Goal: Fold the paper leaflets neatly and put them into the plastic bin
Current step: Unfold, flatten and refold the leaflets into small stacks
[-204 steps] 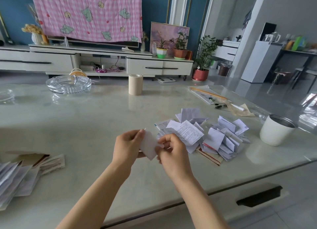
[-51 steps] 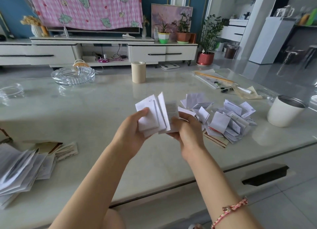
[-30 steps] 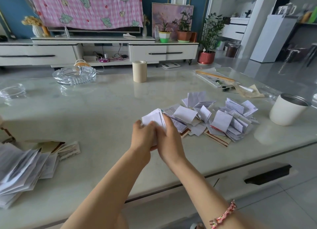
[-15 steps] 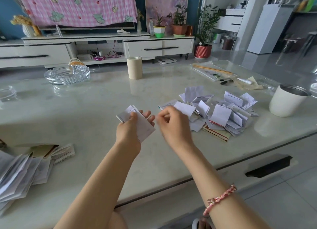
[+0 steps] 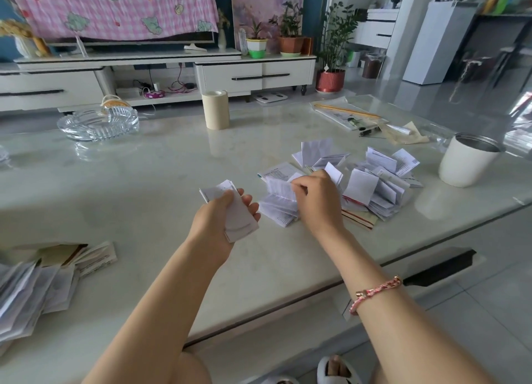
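Two hands on paper leaflets at the pale table [image 5: 138, 187].

The left hand [image 5: 218, 219] holds a folded leaflet [image 5: 240, 215] above the tabletop, thumb on top and fingers curled beneath it. The right hand [image 5: 316, 199] has its fingers curled, pinching a printed leaflet [image 5: 279, 190] at the near left edge of the pile of folded leaflets [image 5: 374, 179]. That pile lies on the table, right of centre, near a white cup [image 5: 466, 164]. A loose stack of leaflets [image 5: 34, 288] lies at the table's left edge, well apart from the pile.
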Demonstrator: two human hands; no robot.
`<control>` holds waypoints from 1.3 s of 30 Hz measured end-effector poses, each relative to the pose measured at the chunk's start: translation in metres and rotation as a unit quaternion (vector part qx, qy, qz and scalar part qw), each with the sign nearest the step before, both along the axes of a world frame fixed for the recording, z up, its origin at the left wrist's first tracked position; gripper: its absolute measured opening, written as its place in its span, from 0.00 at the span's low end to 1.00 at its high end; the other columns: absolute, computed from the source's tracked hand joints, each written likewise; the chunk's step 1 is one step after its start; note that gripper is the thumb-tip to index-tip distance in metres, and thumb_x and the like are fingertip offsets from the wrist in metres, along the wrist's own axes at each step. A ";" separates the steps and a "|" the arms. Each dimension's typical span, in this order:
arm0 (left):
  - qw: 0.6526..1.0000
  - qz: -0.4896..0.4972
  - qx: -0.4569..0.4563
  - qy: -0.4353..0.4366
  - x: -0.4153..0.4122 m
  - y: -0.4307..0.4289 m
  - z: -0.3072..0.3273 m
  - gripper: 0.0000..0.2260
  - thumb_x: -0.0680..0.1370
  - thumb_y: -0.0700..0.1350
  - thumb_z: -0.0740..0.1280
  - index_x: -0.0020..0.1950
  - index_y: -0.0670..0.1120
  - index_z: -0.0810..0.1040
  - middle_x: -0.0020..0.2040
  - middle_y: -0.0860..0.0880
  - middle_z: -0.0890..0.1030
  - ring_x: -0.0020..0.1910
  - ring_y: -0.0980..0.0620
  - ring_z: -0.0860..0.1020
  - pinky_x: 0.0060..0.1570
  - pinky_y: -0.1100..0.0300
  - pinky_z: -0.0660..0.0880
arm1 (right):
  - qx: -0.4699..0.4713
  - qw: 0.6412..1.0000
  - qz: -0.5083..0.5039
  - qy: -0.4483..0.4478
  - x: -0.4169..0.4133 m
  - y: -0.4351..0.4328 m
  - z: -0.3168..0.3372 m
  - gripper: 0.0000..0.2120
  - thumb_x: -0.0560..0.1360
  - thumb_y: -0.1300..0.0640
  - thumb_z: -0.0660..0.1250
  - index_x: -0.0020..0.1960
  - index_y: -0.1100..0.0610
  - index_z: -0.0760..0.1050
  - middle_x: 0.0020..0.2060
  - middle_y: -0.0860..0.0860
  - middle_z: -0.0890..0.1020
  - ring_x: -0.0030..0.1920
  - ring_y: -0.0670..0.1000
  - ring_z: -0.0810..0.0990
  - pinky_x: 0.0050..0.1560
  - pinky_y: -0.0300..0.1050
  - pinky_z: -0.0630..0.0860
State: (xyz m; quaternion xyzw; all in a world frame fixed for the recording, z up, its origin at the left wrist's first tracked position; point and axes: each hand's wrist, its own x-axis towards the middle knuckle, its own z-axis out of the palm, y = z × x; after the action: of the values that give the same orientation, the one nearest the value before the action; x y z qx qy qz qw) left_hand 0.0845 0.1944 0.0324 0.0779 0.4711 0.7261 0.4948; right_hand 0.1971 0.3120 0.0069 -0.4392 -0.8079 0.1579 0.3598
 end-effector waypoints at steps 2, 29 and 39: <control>1.000 0.002 0.001 0.002 -0.001 0.000 0.001 0.09 0.81 0.41 0.57 0.44 0.42 0.73 0.30 0.48 0.78 0.26 0.53 0.79 0.40 0.57 0.78 | -0.007 1.000 -0.005 0.025 0.001 0.000 0.004 0.14 0.73 0.68 0.63 0.30 0.58 0.69 0.31 0.55 0.72 0.38 0.57 0.70 0.37 0.46 0.59; 0.986 -0.017 -0.039 0.162 0.009 0.000 0.003 0.06 0.80 0.42 0.62 0.50 0.43 0.77 0.50 0.43 0.82 0.47 0.46 0.80 0.53 0.50 0.78 | -0.259 0.933 0.059 0.241 -0.010 -0.059 0.021 0.09 0.74 0.67 0.60 0.43 0.55 0.76 0.37 0.50 0.80 0.42 0.58 0.82 0.40 0.50 0.81; 0.977 -0.020 -0.066 0.201 0.009 -0.001 0.003 0.07 0.79 0.47 0.64 0.47 0.45 0.78 0.51 0.42 0.82 0.51 0.43 0.80 0.59 0.46 0.75 | -0.262 0.927 0.074 0.257 -0.004 -0.058 0.022 0.10 0.74 0.60 0.69 0.50 0.53 0.69 0.36 0.50 0.77 0.32 0.51 0.79 0.35 0.41 0.76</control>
State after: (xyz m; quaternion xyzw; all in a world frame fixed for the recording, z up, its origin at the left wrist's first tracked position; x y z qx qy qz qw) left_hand 0.0934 0.1931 0.0355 0.1987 0.6060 0.6528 0.4088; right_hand 0.1931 0.2537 0.0294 -0.4012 -0.6480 0.4973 0.4145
